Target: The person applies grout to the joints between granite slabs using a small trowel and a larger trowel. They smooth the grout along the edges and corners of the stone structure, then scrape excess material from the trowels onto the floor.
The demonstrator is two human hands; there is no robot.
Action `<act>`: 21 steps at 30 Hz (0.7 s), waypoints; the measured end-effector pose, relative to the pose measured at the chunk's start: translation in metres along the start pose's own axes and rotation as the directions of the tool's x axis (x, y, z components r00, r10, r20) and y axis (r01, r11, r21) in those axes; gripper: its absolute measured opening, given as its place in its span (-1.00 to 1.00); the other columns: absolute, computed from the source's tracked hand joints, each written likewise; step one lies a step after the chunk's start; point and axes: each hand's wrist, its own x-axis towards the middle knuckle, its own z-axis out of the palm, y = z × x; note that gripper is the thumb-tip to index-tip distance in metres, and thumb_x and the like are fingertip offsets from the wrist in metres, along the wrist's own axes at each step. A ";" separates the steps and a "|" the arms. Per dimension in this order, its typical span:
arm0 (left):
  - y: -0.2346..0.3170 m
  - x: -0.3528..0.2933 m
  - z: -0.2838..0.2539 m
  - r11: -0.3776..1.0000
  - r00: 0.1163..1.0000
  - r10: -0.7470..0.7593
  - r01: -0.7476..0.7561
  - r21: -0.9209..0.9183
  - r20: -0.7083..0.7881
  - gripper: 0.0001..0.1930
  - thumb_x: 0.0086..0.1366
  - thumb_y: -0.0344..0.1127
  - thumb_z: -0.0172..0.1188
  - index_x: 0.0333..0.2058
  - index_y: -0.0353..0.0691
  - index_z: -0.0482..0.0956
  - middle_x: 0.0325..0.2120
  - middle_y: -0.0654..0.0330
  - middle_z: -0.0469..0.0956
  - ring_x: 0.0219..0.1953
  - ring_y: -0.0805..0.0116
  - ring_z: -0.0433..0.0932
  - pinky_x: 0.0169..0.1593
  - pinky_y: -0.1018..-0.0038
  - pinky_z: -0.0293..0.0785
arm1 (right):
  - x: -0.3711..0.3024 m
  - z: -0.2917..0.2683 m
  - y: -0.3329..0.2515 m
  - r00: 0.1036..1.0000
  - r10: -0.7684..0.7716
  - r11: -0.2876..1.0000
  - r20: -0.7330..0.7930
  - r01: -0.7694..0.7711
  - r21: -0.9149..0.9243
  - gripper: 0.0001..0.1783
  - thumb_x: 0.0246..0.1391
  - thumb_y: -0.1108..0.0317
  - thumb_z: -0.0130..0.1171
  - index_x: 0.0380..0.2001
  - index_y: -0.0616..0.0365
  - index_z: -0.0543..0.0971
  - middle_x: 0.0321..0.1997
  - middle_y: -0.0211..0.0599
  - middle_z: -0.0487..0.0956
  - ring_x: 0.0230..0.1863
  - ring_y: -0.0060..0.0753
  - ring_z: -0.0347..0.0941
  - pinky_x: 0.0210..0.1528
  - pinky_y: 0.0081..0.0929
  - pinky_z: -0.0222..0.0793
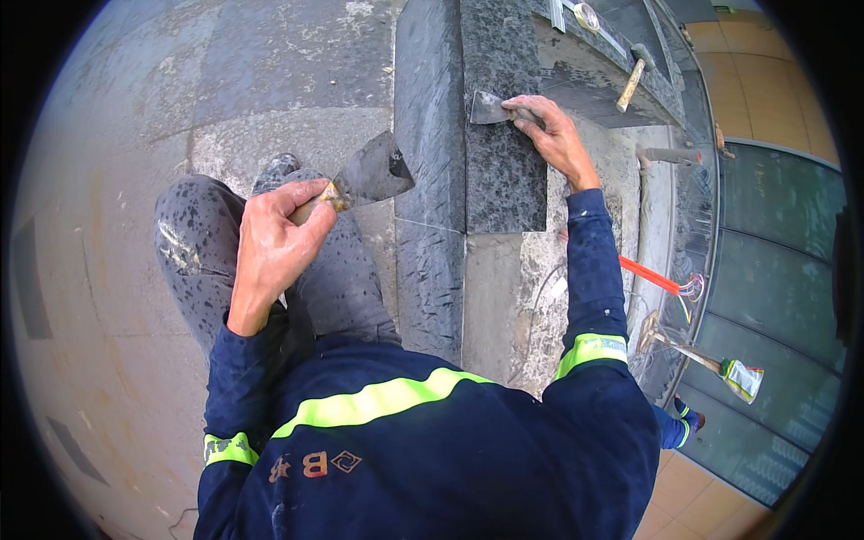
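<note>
My left hand [274, 236] is closed around the handle of a wide putty knife [371, 173], held above my knee. Dark paste coats part of its blade, which stands just left of a dark stone edge [430, 180]. My right hand [560, 142] grips a smaller putty knife [489, 108] with a grey-smeared blade. That blade lies against or just over the speckled dark stone slab [506, 184], close to the joint where the slab meets the stone edge. Whether it touches the stone, I cannot tell.
A mallet [630, 87] and a roll of tape [586, 16] lie on stone at the upper right. An orange tube [650, 274] with loose wires sticks out beside bare concrete. Glass panels [765, 270] and another person's blue sleeve [670, 430] are farther right.
</note>
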 end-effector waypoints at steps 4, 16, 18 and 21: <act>-0.005 0.003 0.004 0.999 0.999 -0.037 0.037 0.000 0.001 -0.57 0.27 -0.28 0.31 0.01 -0.49 0.79 -0.45 0.07 0.68 -0.40 0.49 0.60 -0.24 0.42 0.57 | 0.020 0.001 0.013 0.999 0.001 0.998 0.044 -0.004 0.063 -0.62 0.33 0.53 0.39 0.17 -0.01 0.80 0.26 -0.35 0.75 0.33 -0.18 0.65 0.40 -0.22 0.54; -0.006 0.004 0.007 0.998 0.998 -0.055 0.055 0.026 -0.006 -0.55 0.27 -0.27 0.32 0.03 -0.49 0.79 -0.45 0.04 0.70 -0.38 0.49 0.65 -0.22 0.41 0.60 | 0.039 0.001 0.017 0.990 -0.122 0.985 0.071 0.130 -0.117 -0.63 0.28 0.53 0.40 0.11 -0.03 0.82 0.20 -0.32 0.79 0.31 -0.14 0.67 0.42 -0.16 0.55; -0.007 0.004 0.008 0.998 0.998 -0.058 0.058 0.025 -0.007 -0.55 0.27 -0.26 0.32 0.04 -0.48 0.79 -0.46 0.04 0.71 -0.38 0.49 0.65 -0.22 0.41 0.61 | 0.040 0.002 0.016 0.985 -0.164 0.979 0.056 0.169 -0.118 -0.64 0.28 0.52 0.40 0.11 -0.04 0.83 0.21 -0.32 0.80 0.32 -0.12 0.67 0.43 -0.15 0.55; -0.006 0.004 0.007 0.995 0.996 -0.090 0.090 0.035 0.016 -0.54 0.28 -0.25 0.32 0.04 -0.48 0.79 -0.47 0.04 0.70 -0.38 0.48 0.65 -0.22 0.41 0.61 | 0.040 0.002 0.016 0.984 -0.174 0.977 0.039 0.177 -0.120 -0.65 0.29 0.46 0.40 0.09 -0.09 0.84 0.19 -0.33 0.81 0.29 -0.09 0.67 0.43 -0.11 0.53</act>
